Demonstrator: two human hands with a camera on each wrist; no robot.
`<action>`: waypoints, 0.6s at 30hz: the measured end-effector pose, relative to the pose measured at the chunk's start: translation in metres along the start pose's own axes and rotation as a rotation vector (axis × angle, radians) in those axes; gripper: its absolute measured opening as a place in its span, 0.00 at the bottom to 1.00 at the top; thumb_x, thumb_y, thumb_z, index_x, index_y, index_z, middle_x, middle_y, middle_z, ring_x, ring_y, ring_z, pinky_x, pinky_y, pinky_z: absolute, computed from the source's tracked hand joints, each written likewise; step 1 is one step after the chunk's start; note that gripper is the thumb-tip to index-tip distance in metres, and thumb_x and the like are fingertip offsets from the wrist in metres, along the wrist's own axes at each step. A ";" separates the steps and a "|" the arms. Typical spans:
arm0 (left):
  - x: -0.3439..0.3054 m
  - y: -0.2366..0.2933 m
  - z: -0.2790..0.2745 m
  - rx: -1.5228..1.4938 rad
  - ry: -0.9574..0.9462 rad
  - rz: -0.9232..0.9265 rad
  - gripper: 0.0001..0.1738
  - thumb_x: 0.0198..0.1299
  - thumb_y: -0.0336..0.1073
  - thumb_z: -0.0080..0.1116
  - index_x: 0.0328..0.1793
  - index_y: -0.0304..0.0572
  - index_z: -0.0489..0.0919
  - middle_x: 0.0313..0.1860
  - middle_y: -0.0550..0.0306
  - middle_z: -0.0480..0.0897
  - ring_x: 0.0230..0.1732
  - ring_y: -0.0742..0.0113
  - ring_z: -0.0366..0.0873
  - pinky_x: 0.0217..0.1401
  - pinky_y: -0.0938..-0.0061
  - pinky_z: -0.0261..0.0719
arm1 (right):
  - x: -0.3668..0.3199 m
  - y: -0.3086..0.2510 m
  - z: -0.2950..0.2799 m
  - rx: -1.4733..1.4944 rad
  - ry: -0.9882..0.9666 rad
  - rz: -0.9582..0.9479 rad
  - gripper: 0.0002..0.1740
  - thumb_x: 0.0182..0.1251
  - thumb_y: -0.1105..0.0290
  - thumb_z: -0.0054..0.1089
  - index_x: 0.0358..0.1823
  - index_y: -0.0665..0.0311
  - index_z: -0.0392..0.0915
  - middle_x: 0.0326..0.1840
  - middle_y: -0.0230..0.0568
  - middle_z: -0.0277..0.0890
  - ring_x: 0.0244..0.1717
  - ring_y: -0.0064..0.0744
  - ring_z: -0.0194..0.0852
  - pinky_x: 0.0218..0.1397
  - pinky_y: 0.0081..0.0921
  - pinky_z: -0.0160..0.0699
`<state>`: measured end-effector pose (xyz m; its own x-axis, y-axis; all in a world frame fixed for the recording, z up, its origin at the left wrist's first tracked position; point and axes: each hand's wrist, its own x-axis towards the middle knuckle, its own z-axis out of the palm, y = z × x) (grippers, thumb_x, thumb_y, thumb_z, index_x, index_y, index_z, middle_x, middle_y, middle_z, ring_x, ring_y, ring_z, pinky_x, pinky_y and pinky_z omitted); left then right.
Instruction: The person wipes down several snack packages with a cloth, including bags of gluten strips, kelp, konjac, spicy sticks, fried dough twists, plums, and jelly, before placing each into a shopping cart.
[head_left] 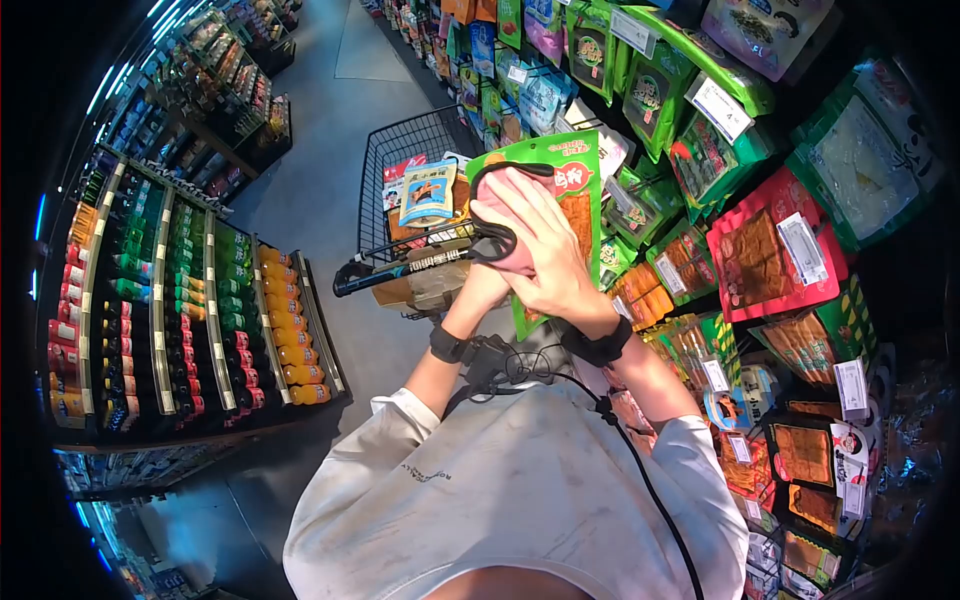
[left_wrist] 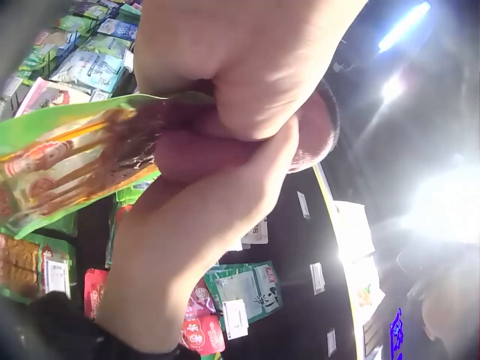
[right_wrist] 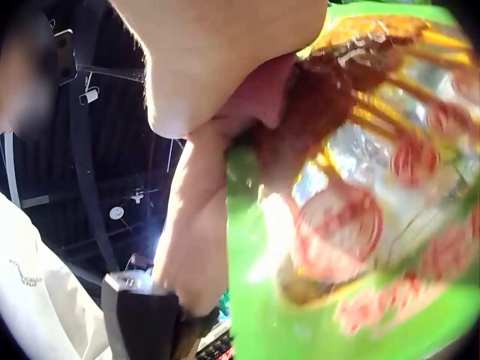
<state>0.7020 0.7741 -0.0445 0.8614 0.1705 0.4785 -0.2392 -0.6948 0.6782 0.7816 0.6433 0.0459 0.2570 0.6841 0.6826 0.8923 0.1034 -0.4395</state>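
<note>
In the head view both hands come together in front of the chest around a green snack bag (head_left: 585, 225) with brown food pictured or visible on its front. Over the bag lies a soft pink thing with black trim (head_left: 518, 262), its kind unclear. My right hand (head_left: 556, 255) holds the pink thing, fingers long across its top. My left hand (head_left: 487, 286) is lower, gripping at the bag's side, its fingers mostly hidden. From the left wrist the bag (left_wrist: 67, 169) juts out between the hands. Up close in the right wrist view, the bag (right_wrist: 375, 232) shows a clear window with skewer-like sticks.
A black wire shopping cart (head_left: 375, 165) stands just ahead, with a light-blue snack pack (head_left: 428, 196) and other packs inside. Hanging snack packs (head_left: 765, 250) with price tags crowd the right side. Bottle shelves (head_left: 290, 320) line the left, beside the grey aisle floor (head_left: 325, 125).
</note>
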 end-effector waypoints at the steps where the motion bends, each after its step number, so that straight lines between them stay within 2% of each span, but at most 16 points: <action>1: 0.001 0.013 0.005 -0.427 0.122 -0.191 0.15 0.71 0.32 0.59 0.60 0.33 0.80 0.57 0.55 0.82 0.52 0.74 0.80 0.52 0.73 0.80 | 0.002 0.003 -0.003 0.000 0.025 0.010 0.32 0.53 0.69 0.64 0.65 0.61 0.76 0.72 0.50 0.69 0.79 0.54 0.58 0.82 0.49 0.51; 2: 0.002 0.017 0.007 -0.591 0.124 -0.358 0.14 0.71 0.31 0.58 0.60 0.33 0.79 0.56 0.55 0.82 0.52 0.74 0.80 0.51 0.74 0.80 | 0.006 0.011 -0.007 0.001 0.051 0.023 0.31 0.54 0.69 0.65 0.63 0.61 0.76 0.68 0.48 0.72 0.76 0.54 0.62 0.81 0.49 0.54; 3: 0.006 0.023 0.002 -0.637 0.054 -0.416 0.14 0.73 0.31 0.57 0.60 0.33 0.79 0.55 0.56 0.83 0.51 0.75 0.79 0.51 0.75 0.80 | 0.009 0.020 -0.010 0.002 0.078 0.037 0.29 0.54 0.70 0.66 0.61 0.60 0.77 0.65 0.47 0.74 0.74 0.54 0.65 0.79 0.50 0.57; 4: 0.011 0.030 -0.004 -0.678 -0.016 -0.475 0.13 0.74 0.31 0.56 0.60 0.32 0.78 0.53 0.58 0.83 0.50 0.76 0.78 0.51 0.77 0.80 | 0.007 0.033 -0.010 -0.028 0.191 0.083 0.26 0.55 0.69 0.67 0.58 0.63 0.77 0.64 0.48 0.74 0.73 0.52 0.65 0.78 0.48 0.61; 5: 0.013 0.046 -0.001 -0.673 0.068 -0.356 0.13 0.74 0.32 0.56 0.59 0.31 0.77 0.50 0.59 0.84 0.49 0.76 0.78 0.53 0.76 0.79 | 0.009 0.049 -0.007 -0.015 0.280 0.171 0.22 0.61 0.68 0.66 0.56 0.67 0.77 0.59 0.52 0.77 0.67 0.54 0.72 0.72 0.44 0.69; 7: 0.016 0.055 0.005 -0.657 0.120 -0.300 0.11 0.74 0.33 0.58 0.56 0.34 0.78 0.43 0.66 0.83 0.42 0.80 0.76 0.46 0.77 0.77 | 0.002 0.052 -0.009 0.263 0.203 0.545 0.20 0.66 0.66 0.65 0.54 0.70 0.77 0.53 0.57 0.80 0.57 0.57 0.79 0.64 0.42 0.76; 8: 0.016 0.058 0.001 -0.642 0.085 -0.331 0.11 0.75 0.33 0.56 0.56 0.33 0.79 0.44 0.64 0.83 0.43 0.80 0.76 0.47 0.78 0.77 | -0.003 0.048 -0.005 0.253 0.154 0.548 0.21 0.69 0.62 0.64 0.54 0.72 0.77 0.48 0.61 0.81 0.50 0.59 0.81 0.59 0.42 0.78; 9: 0.016 0.054 -0.003 -0.621 0.034 -0.348 0.12 0.74 0.33 0.56 0.57 0.33 0.79 0.45 0.63 0.83 0.43 0.80 0.76 0.48 0.78 0.77 | 0.002 0.041 -0.001 0.126 0.224 0.353 0.22 0.66 0.62 0.66 0.54 0.70 0.78 0.51 0.57 0.80 0.54 0.58 0.80 0.60 0.40 0.77; 10: 0.016 0.048 -0.006 -0.600 -0.018 -0.366 0.12 0.74 0.32 0.56 0.58 0.33 0.79 0.45 0.62 0.83 0.44 0.79 0.77 0.48 0.78 0.77 | 0.006 0.036 -0.006 0.196 0.223 0.268 0.23 0.62 0.62 0.68 0.54 0.69 0.79 0.52 0.55 0.80 0.55 0.55 0.80 0.61 0.40 0.77; 11: 0.010 0.042 -0.006 -0.522 -0.082 -0.348 0.14 0.73 0.32 0.55 0.60 0.33 0.78 0.50 0.58 0.82 0.49 0.75 0.77 0.54 0.75 0.76 | 0.010 0.030 -0.013 0.267 0.223 0.186 0.24 0.58 0.62 0.70 0.53 0.67 0.79 0.53 0.52 0.80 0.56 0.52 0.80 0.63 0.41 0.76; 13: -0.005 0.031 -0.002 -0.234 -0.186 -0.200 0.18 0.72 0.31 0.54 0.65 0.33 0.75 0.59 0.50 0.80 0.60 0.67 0.76 0.64 0.69 0.74 | 0.016 0.014 -0.017 -0.064 0.039 -0.115 0.25 0.49 0.64 0.71 0.50 0.64 0.81 0.53 0.48 0.79 0.56 0.48 0.78 0.66 0.43 0.73; 14: -0.012 0.026 0.002 -0.152 -0.202 -0.151 0.20 0.72 0.31 0.53 0.67 0.33 0.74 0.64 0.46 0.79 0.66 0.63 0.76 0.70 0.67 0.73 | 0.015 0.010 -0.011 -0.028 -0.012 -0.182 0.22 0.45 0.65 0.71 0.45 0.63 0.82 0.48 0.47 0.80 0.54 0.49 0.77 0.66 0.46 0.72; 16: -0.002 0.033 0.000 -0.240 -0.115 -0.182 0.18 0.72 0.32 0.54 0.65 0.34 0.75 0.59 0.48 0.82 0.60 0.68 0.78 0.65 0.69 0.75 | 0.015 0.018 -0.014 -0.085 -0.016 -0.118 0.20 0.45 0.64 0.71 0.42 0.62 0.82 0.45 0.46 0.80 0.53 0.51 0.77 0.65 0.45 0.73; 17: 0.005 0.035 -0.008 -0.281 -0.173 -0.330 0.17 0.73 0.33 0.55 0.64 0.34 0.76 0.57 0.50 0.83 0.57 0.69 0.79 0.63 0.70 0.76 | 0.016 0.025 -0.018 -0.117 -0.017 -0.084 0.19 0.45 0.64 0.71 0.41 0.62 0.83 0.43 0.46 0.80 0.52 0.51 0.76 0.64 0.45 0.73; 18: 0.010 0.040 -0.012 -0.323 -0.228 -0.483 0.16 0.73 0.33 0.55 0.63 0.34 0.77 0.54 0.51 0.84 0.54 0.71 0.79 0.60 0.72 0.77 | 0.013 0.036 -0.021 -0.131 0.121 -0.002 0.17 0.46 0.63 0.71 0.39 0.61 0.82 0.40 0.43 0.81 0.50 0.50 0.78 0.61 0.45 0.74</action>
<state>0.6955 0.7569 -0.0060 0.9716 0.2344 -0.0310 0.1081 -0.3239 0.9399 0.8246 0.6407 0.0512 0.2913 0.5914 0.7520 0.9314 0.0041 -0.3640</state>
